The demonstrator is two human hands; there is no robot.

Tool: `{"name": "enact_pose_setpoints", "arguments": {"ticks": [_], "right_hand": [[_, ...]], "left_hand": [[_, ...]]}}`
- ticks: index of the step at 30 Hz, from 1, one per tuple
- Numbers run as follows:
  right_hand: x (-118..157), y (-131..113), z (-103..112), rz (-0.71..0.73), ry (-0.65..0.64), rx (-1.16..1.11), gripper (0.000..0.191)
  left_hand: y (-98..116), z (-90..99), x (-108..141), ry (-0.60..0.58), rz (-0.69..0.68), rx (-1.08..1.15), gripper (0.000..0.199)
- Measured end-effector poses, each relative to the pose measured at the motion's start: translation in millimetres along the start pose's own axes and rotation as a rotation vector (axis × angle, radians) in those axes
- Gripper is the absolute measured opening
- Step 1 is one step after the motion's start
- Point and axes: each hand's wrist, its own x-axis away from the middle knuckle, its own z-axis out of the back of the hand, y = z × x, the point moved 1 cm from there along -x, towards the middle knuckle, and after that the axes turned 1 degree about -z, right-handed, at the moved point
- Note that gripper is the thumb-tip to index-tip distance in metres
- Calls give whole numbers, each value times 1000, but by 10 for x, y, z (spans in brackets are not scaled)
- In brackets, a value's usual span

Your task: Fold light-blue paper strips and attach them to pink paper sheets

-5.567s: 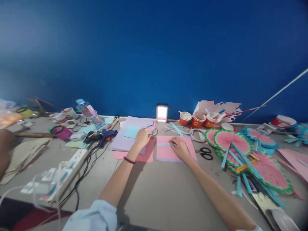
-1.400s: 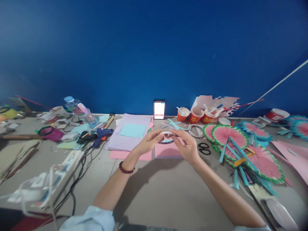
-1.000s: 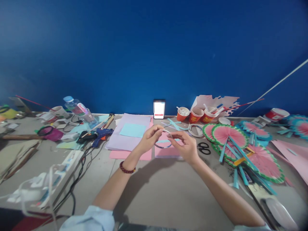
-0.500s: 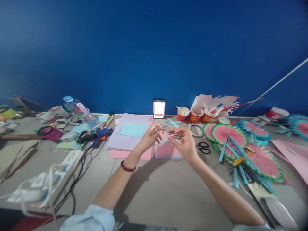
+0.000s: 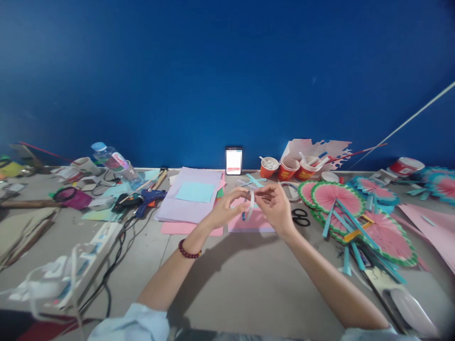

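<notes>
A thin roll of whitish tape point(image 5: 250, 208) hangs upright between my two hands, above a pink sheet point(image 5: 241, 223). The fingers of my left hand point(image 5: 231, 206), with a dark red bead bracelet at the wrist, close on the left side of the roll near its top. On the right side, the bent fingers of my right hand point(image 5: 273, 207) pinch at the upper edge of the same roll. Just right of that hand lie black scissors point(image 5: 301, 217) on the grey table.
A phone point(image 5: 233, 161) leans on the blue wall, with red paper cups point(image 5: 288, 169) to its right. Watermelon paper fans point(image 5: 339, 199) spread at the right. At the left are a glue gun point(image 5: 149, 199), a bottle point(image 5: 115, 160) and a power strip point(image 5: 93, 258).
The roll between my hands has turned from a tilted position to nearly upright, so its rim now shows edge-on. My left fingers have straightened somewhat, and my hands stay close together.
</notes>
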Motion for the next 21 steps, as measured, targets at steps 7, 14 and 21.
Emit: {"name": "enact_pose_setpoints", "arguments": {"ticks": [7, 14, 21], "right_hand": [[2, -68, 41, 77, -79, 211, 13], [15, -99, -5, 97, -108, 272, 10], [61, -103, -36, 196, -105, 364, 9]], "left_hand": [[-56, -45, 8, 93, 26, -188, 18], [-25, -50, 40, 166, 29, -392, 27], [14, -73, 18, 160, -105, -241, 16]]}}
